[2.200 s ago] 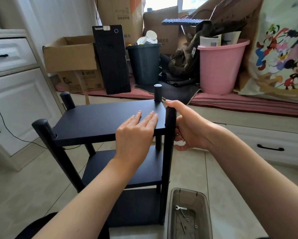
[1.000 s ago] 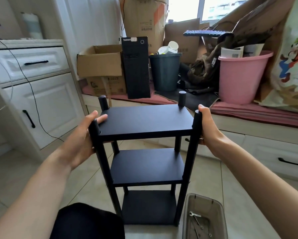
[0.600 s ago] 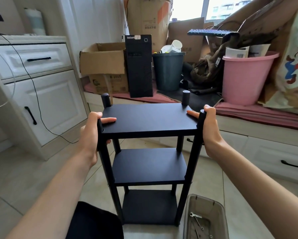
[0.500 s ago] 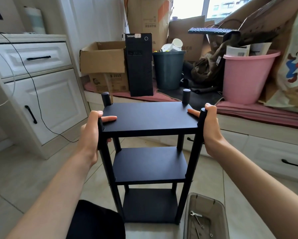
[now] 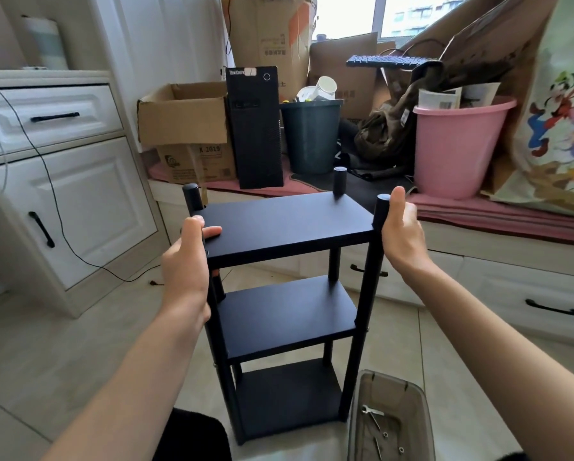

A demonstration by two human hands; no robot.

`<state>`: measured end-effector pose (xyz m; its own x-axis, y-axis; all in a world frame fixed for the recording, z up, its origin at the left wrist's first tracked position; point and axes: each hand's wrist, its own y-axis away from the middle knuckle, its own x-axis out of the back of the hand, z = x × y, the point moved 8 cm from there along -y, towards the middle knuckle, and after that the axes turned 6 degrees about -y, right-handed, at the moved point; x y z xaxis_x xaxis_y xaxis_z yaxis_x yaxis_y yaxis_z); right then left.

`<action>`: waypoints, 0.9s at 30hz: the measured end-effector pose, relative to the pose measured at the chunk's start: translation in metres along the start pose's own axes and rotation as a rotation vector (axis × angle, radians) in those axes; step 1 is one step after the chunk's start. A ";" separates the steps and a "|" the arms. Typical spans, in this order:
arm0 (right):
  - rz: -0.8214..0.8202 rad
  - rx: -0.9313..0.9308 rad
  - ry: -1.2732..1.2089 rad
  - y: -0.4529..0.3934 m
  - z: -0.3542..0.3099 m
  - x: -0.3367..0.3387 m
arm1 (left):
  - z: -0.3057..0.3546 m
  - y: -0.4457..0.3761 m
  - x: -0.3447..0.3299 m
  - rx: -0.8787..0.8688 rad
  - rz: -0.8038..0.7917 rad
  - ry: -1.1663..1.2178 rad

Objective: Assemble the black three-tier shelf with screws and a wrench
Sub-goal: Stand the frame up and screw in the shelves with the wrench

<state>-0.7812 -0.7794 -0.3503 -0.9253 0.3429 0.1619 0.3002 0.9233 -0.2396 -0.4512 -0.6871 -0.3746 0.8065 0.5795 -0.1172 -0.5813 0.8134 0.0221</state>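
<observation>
black three-tier shelf (image 5: 287, 227) stands upright on tile floor (image 5: 62, 344), between both hands. left hand (image 5: 185, 261) grips near-left post at top tier; right hand (image 5: 400, 227) beside near-right post, fingers relaxed, contact unclear. risk: one-sided grip could tip shelf toward clear bin (image 5: 390, 424) holding wrench (image 5: 372, 412).

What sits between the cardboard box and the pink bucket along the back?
In the head view: a black computer tower, then a dark bin, then a brown bag.

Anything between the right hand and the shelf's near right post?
Nothing visible. The right hand lies open beside the near right post of the shelf, while the left hand grips the near left post.
</observation>
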 end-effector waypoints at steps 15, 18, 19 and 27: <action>-0.355 -0.015 0.113 0.010 0.023 -0.017 | -0.005 0.034 -0.018 -0.041 -0.010 0.149; -0.248 -0.080 -0.065 0.000 0.030 -0.018 | -0.012 0.033 -0.020 0.012 0.010 0.254; -0.189 -0.084 -0.096 -0.003 0.033 -0.014 | -0.016 0.032 -0.020 0.043 0.041 0.279; -0.190 -0.113 -0.095 0.017 0.036 -0.011 | -0.031 0.048 -0.073 0.246 -0.356 0.291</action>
<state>-0.7739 -0.7734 -0.3912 -0.9838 0.1479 0.1015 0.1374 0.9851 -0.1039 -0.5414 -0.6919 -0.3955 0.8659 0.2551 -0.4302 -0.2052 0.9656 0.1595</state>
